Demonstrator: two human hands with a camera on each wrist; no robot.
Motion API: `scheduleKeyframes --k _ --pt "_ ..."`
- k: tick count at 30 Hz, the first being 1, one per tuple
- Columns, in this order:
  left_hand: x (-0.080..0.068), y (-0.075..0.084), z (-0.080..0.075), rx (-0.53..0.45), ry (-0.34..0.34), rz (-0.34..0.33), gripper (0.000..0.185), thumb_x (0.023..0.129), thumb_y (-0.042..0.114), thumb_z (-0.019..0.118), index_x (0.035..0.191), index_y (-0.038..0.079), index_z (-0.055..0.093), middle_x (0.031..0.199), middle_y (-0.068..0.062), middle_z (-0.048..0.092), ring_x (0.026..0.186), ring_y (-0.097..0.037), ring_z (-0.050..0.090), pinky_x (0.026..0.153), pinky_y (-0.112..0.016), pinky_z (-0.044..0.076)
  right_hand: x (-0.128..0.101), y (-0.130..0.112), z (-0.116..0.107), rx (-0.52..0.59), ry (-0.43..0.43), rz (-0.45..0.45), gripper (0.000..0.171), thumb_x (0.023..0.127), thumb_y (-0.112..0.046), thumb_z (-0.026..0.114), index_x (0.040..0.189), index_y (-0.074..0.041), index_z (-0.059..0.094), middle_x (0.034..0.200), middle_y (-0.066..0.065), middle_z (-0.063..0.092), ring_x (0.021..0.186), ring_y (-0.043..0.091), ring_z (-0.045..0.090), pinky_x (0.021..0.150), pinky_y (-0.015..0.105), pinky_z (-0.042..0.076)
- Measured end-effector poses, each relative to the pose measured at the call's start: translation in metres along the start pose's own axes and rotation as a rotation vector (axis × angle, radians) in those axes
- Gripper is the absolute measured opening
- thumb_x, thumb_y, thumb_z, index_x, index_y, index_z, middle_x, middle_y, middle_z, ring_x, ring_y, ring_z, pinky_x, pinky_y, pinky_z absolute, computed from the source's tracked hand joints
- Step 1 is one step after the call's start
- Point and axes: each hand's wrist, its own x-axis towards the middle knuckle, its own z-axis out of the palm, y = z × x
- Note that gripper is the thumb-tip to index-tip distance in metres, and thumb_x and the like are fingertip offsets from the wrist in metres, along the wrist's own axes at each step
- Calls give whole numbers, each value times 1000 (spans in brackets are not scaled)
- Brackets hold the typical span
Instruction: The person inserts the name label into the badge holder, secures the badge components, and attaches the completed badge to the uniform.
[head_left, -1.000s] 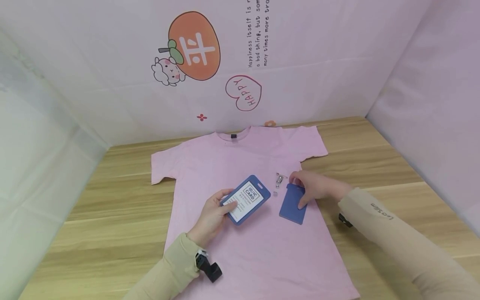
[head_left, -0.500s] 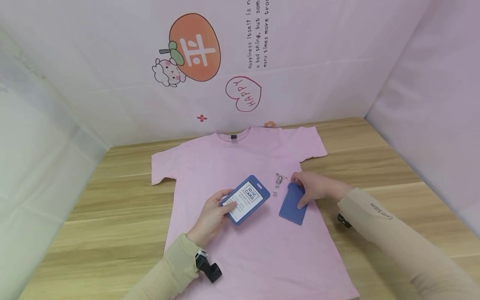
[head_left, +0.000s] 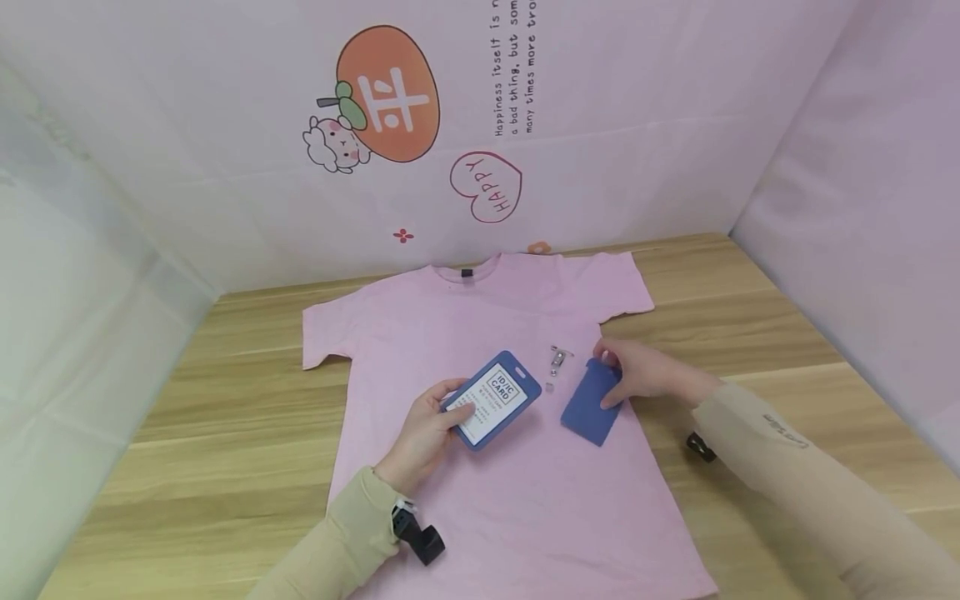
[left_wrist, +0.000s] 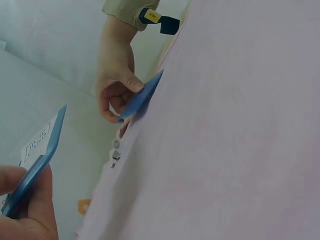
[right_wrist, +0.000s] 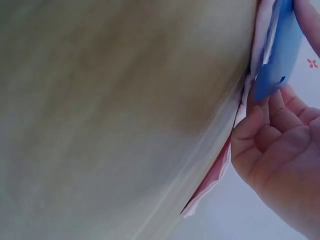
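My left hand (head_left: 417,433) grips a blue ID card holder (head_left: 493,402) by its lower left side, thumb on the front. A white "ID/IC CARD" insert shows in it. My right hand (head_left: 643,372) pinches a plain blue card-sized panel (head_left: 588,404) near its top right, above the right side of the pink T-shirt (head_left: 465,517). In the left wrist view that panel (left_wrist: 142,97) stands tilted, its far edge close to the shirt. The right wrist view shows the panel's slotted end (right_wrist: 272,82) beside the curled fingers. Between the two blue pieces lies a small metal clip (head_left: 558,358).
The T-shirt lies spread on a wood-grain table (head_left: 210,433), collar toward the back. A tiny clear piece (head_left: 550,388) sits just below the clip. A printed white cloth (head_left: 637,125) stands behind the table, with cloth at both sides.
My right hand has shifted slightly to the right, and the blue panel has turned and tilted with it. The left hand and its card holder have stayed nearly still.
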Motion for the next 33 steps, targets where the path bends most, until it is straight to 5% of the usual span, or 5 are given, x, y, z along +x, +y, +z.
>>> scheduleKeyframes --k 5,16,22,33 --pt "1 -1 0 3 3 -10 40 88 -8 51 128 -7 46 112 -16 65 81 -7 65 70 -20 56 -2 1 -3 24 23 0 52 68 -15 84 109 -1 55 93 11 60 88 23 56 79 39 49" --pt "3 0 1 12 2 -7 40 88 -8 51 128 -6 47 116 -21 63 82 -8 65 71 -20 56 -3 0 -5 99 25 -6 38 78 -11 75 109 1 57 98 13 61 95 28 57 86 47 49" --pt "4 -1 1 9 4 -5 40 88 -8 51 128 -6 47 117 -22 62 83 -8 65 71 -20 56 -3 0 -9 169 8 45 37 82 -12 71 113 0 57 102 14 59 97 27 54 82 37 49" --pt "4 -1 1 8 6 -3 40 88 -8 51 128 -6 47 114 -19 63 82 -8 65 70 -20 56 -5 -8 -13 472 38 112 44 87 -3 63 126 5 45 107 21 53 84 15 60 68 32 58"
